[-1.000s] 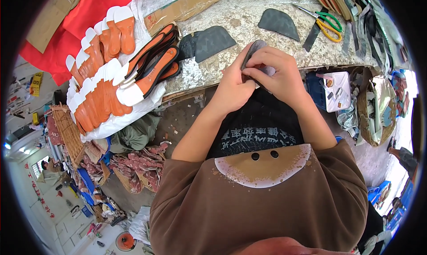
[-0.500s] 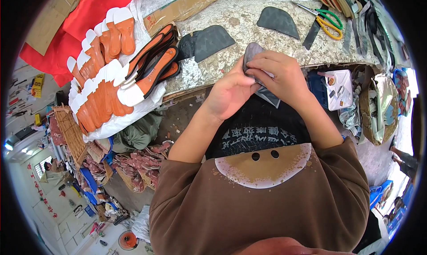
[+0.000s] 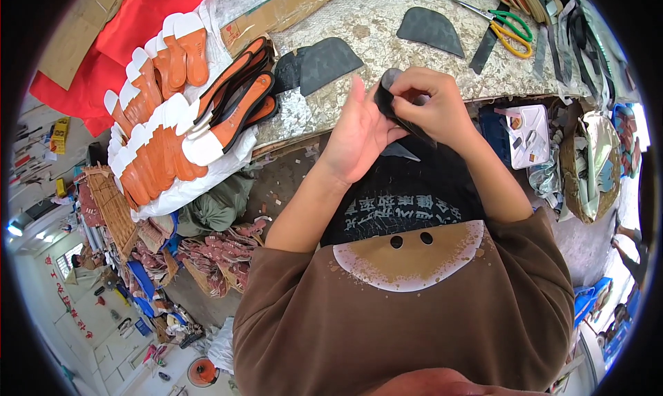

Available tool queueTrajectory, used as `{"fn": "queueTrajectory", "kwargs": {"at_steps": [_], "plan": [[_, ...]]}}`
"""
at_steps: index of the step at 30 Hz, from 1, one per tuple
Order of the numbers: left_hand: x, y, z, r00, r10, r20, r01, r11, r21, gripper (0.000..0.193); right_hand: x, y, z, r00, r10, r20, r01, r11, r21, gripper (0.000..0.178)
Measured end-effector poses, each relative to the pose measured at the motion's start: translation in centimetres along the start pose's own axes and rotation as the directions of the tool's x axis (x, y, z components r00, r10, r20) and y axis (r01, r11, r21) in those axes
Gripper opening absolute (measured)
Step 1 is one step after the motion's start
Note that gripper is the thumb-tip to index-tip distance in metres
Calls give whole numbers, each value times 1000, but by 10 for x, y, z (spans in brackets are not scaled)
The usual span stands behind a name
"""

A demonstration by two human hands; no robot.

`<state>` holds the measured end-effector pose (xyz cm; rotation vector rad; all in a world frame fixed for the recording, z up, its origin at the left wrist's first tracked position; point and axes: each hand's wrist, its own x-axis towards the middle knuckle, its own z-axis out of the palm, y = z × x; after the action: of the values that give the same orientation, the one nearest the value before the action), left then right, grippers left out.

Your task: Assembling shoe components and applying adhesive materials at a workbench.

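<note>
Close in front of my body, my right hand (image 3: pixel 429 106) pinches a curved dark insole-shaped piece (image 3: pixel 385 104) between thumb and fingers. My left hand (image 3: pixel 362 130) is beside it, palm turned up and thumb lifted away; its other fingers lie against the piece and are partly hidden behind it. Below the hands, a grey pointed tip (image 3: pixel 400 151) shows over the dark apron (image 3: pixel 407 196). Beyond them on the worktable lie a dark rounded sheet (image 3: pixel 331 64), overlapping another dark piece (image 3: pixel 287 71), and a separate dark rounded sheet (image 3: pixel 429 32).
Orange-brown insoles with white ends (image 3: pixel 155 151) cover the table's left side, with black-edged soles (image 3: pixel 245 109) beside them. Scissors (image 3: pixel 511 33) with green and yellow handles lie at the far right, near black strips (image 3: pixel 577 44). A white tray (image 3: pixel 527 137) stands below the table's edge.
My left thumb has come off the piece and the left hand has opened. The piece has turned in my right hand, showing its black edge.
</note>
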<state>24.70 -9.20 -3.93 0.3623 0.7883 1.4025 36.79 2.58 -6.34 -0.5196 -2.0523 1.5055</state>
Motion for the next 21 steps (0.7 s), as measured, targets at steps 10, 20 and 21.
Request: {"fn": "queueTrajectory", "kwargs": {"at_steps": [10, 20, 21], "plan": [[0, -13, -20, 979, 137, -154, -90, 955, 284, 34, -6, 13, -1, 996, 90, -7, -82, 938, 336, 8], [2, -8, -32, 969, 240, -56, -203, 907, 369, 35, -17, 15, -8, 986, 163, 23, -141, 766, 627, 2], [3, -5, -33, 982, 179, -63, -149, 932, 329, 33, -17, 16, -8, 986, 163, 22, -141, 767, 626, 2]]}}
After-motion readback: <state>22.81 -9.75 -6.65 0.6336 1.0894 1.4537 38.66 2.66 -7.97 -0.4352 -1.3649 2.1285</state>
